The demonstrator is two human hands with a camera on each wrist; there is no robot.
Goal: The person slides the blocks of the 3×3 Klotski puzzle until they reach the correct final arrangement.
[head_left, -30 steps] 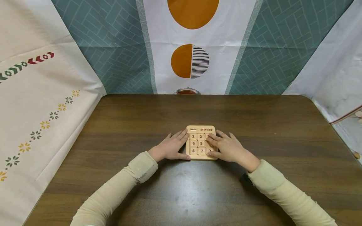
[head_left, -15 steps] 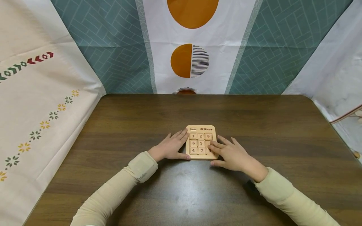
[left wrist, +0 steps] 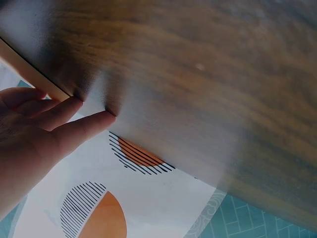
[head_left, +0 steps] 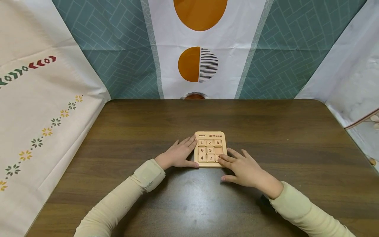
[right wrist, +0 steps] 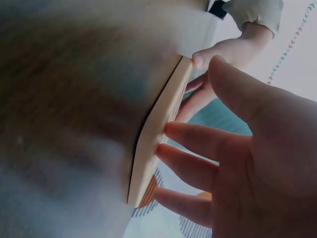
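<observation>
A wooden number slide puzzle (head_left: 210, 165) lies flat on the table, its pale side edge also visible in the right wrist view (right wrist: 159, 116). Tile 8 (head_left: 217, 143) sits at its upper right, above a bare slot (head_left: 218, 150). My left hand (head_left: 178, 155) lies along the puzzle's left side, fingers stretched out and thumb at the lower-left corner. From the right, my right hand (head_left: 245, 168) reaches over the rim with spread fingers. Two of its fingertips are on tile 3 (head_left: 217, 157), partly covering it; its thumb stays off the puzzle.
The brown wooden table (head_left: 148, 121) extends around the puzzle on every side. Behind it hangs a patterned cloth (head_left: 118, 65) with orange circles. A white cloth (head_left: 35, 98) with small flowers borders the left side.
My right hand has drawn back toward me and slightly right, its fingertips passing from tile 8 down to tile 3. The left hand stays in place, and no tile visibly shifts.
</observation>
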